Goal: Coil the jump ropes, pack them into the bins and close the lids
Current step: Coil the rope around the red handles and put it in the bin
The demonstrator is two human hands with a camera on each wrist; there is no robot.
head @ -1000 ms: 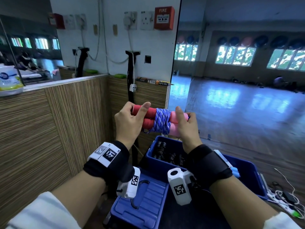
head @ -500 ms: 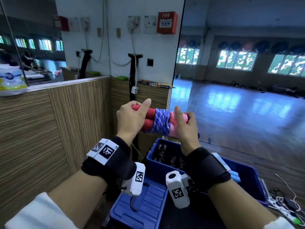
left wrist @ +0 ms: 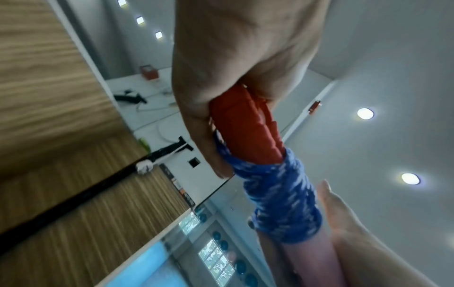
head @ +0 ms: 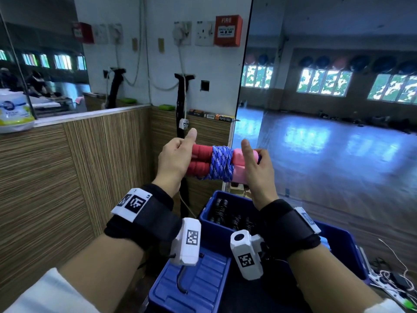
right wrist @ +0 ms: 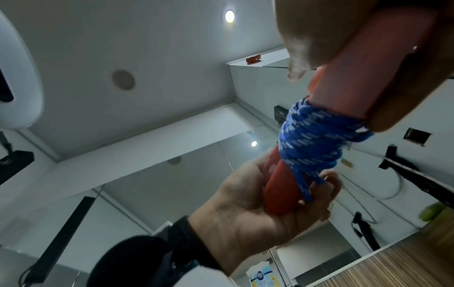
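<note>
Left hand (head: 173, 158) grips the red end of the jump rope (head: 222, 163), fingers curled round the two handles, thumb sticking up. The left wrist view shows a fingertip on a loose bit of blue cord (left wrist: 280, 196) at the edge of the wrap. The bundle is held up in the air, long axis lying left-right between both hands, cord wound tight round the middle, handles side by side. Right hand (head: 257, 170) holds the pink end from the far side, fingers round it, thumb raised; in the right wrist view the fingers wrap the handle close to the cord.

The open blue bin (head: 222, 213) sits straight below and slightly nearer the person, dark coiled ropes already lying in its far left corner. Right hand is more directly over the opening; left hand hangs over the bin's left edge. Looks like the coil is finished and the next move is lowering it, so the bundle probably needs to go down flat or turned to fit beside the dark ropes.

A blue lid (head: 194, 285) lies low left of the bin, off it. Wood panel wall (head: 67, 177) close on the left, mirror to the right. Cables (head: 392, 281) on the floor at far right, well apart. Nothing seen blocking the drop except the wrist cameras hanging below the hands.
</note>
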